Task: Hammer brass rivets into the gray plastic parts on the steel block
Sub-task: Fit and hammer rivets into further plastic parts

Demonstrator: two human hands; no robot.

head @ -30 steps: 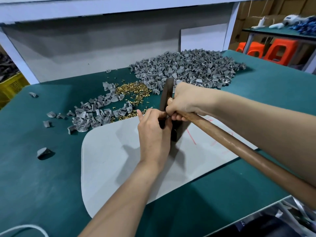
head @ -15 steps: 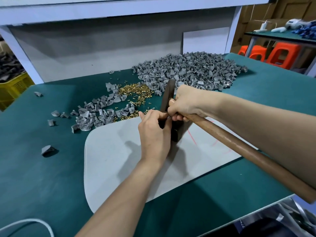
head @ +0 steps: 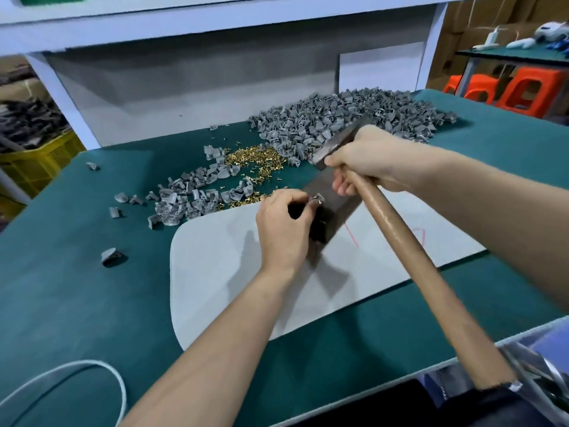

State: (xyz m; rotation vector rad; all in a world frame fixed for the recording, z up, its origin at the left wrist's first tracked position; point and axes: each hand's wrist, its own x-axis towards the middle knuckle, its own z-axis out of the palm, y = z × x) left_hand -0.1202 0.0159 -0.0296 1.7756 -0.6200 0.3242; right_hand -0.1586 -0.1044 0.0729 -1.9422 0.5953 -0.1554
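A dark steel block (head: 331, 208) stands on a pale grey mat (head: 234, 272). My left hand (head: 284, 229) pinches a small gray plastic part (head: 317, 199) on the block's near edge. My right hand (head: 366, 158) grips a wooden-handled hammer (head: 409, 257) close under its steel head (head: 335, 146), which is raised above the block. A scatter of brass rivets (head: 255, 161) lies just behind the mat. Behind it sits a big heap of gray parts (head: 341, 124), and a smaller heap (head: 191, 198) lies to the left.
The bench has a green top (head: 77, 288). Stray gray parts (head: 109, 255) lie at its left. A white cable (head: 61, 377) loops at the near left corner. A yellow crate (head: 34, 161) stands beyond the left edge, orange stools (head: 505, 90) at the far right.
My right hand has lifted the hammer head up and to the right, off the block. My left hand stays at the block with the part. The camera has tilted a little.
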